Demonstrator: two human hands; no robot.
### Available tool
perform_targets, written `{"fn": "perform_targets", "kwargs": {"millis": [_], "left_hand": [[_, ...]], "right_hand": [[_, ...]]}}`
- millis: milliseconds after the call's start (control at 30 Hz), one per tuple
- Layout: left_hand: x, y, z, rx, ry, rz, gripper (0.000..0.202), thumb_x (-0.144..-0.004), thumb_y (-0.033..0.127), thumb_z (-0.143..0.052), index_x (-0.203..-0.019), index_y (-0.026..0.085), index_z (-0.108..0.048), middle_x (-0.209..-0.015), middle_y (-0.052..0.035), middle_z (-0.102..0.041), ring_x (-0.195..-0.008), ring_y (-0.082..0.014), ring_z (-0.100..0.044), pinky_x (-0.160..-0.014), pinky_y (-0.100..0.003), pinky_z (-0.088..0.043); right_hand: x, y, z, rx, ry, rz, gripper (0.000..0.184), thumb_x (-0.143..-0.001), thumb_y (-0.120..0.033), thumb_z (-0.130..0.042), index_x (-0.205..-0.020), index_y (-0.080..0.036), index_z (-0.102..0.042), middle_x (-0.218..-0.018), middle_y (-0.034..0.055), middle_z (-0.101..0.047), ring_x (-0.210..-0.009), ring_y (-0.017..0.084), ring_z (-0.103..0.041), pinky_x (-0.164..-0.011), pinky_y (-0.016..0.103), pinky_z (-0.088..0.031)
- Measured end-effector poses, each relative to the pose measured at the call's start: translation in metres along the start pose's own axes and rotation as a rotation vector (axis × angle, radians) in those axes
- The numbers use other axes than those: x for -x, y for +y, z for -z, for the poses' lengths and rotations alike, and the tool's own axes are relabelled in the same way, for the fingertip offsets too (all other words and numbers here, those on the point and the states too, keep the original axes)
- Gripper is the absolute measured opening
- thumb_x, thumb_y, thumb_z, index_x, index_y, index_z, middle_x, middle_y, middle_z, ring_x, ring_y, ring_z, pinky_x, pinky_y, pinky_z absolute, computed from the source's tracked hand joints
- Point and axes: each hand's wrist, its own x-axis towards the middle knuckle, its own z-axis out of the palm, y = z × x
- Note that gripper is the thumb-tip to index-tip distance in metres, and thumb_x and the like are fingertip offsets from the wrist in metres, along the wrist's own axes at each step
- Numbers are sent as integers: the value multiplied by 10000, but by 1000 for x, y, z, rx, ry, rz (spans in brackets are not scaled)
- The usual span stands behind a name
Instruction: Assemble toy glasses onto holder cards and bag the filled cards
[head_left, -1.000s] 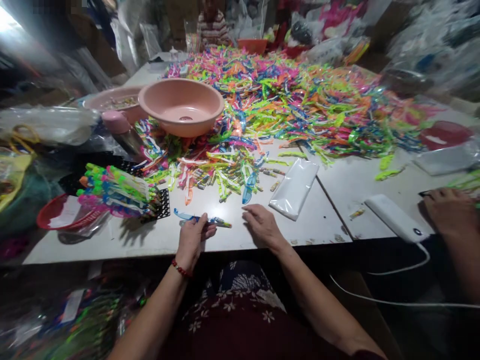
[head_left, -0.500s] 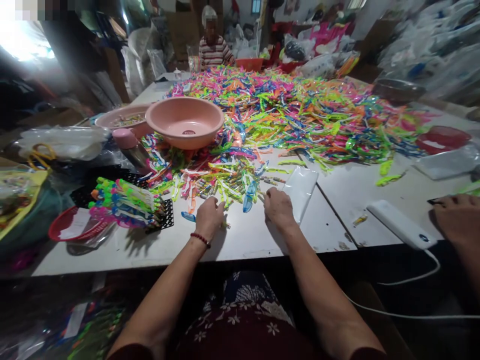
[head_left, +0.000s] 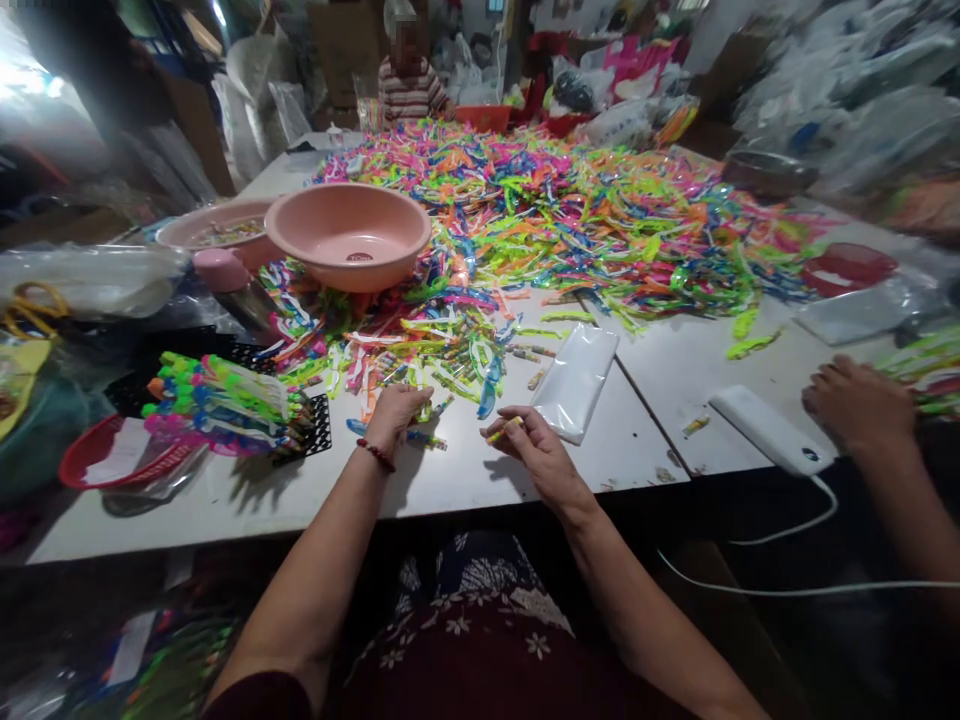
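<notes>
My left hand (head_left: 397,415), a beaded bracelet at its wrist, is pinched closed above the table near the small heap. What its fingers grip is mostly hidden; a patterned stick end (head_left: 442,408) shows beside them. Just below lies a blue piece with a patterned end (head_left: 426,438). My right hand (head_left: 536,450) pinches a short yellow patterned stick (head_left: 504,431) between thumb and fingers. Between and beyond the hands spreads a heap of bright plastic pieces (head_left: 450,350). A blue translucent piece (head_left: 490,388) lies at its near edge, and a white plastic packet (head_left: 577,385) is beyond my right hand.
At left stand a black perforated rack (head_left: 321,425) of bright pieces, a red basket (head_left: 82,470), a flask (head_left: 225,275) and a pink basin (head_left: 349,235). A large colourful pile (head_left: 555,210) covers the back. At right are a white power bank (head_left: 765,430) and another person's hand (head_left: 862,405).
My right hand has drawn back from the heap and turned, showing a yellow stick in its fingers. A blue piece with a patterned end now shows by my left hand. The whole view shifted slightly.
</notes>
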Motion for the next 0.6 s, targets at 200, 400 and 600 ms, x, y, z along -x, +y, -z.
{"fn": "perform_targets", "kwargs": {"millis": [200,400,600], "left_hand": [[56,-7,1,480,-36,153,275,-653,200,-824,-816,122,-617,-888,-88,-668,-733,-154,-619,-609,-225,-532],[80,-17,-10,649,40,184,260,-661,160,-838,-786,114,-615,-882,-85,-683,-677,-115,-607,-582,-182,-518],[92,-24,-23,635,83,101,345,-628,186,-855,-856,102,-611,-848,-100,-689,-782,-185,-676,-691,-254,-562]], "right_hand": [[9,8,-23,25,-153,-62,385,-853,-452,-670,-1154,-234,-571,-872,-12,-648,-702,107,-599,-706,273,-506],[17,14,-31,159,-188,-77,328,-833,-452,-683,-1080,-236,-699,-983,17,-686,-836,146,-587,-729,276,-477],[20,19,-27,98,-139,-116,315,-794,-475,-721,-977,-224,-676,-826,-8,-654,-688,118,-537,-659,263,-465]]}}
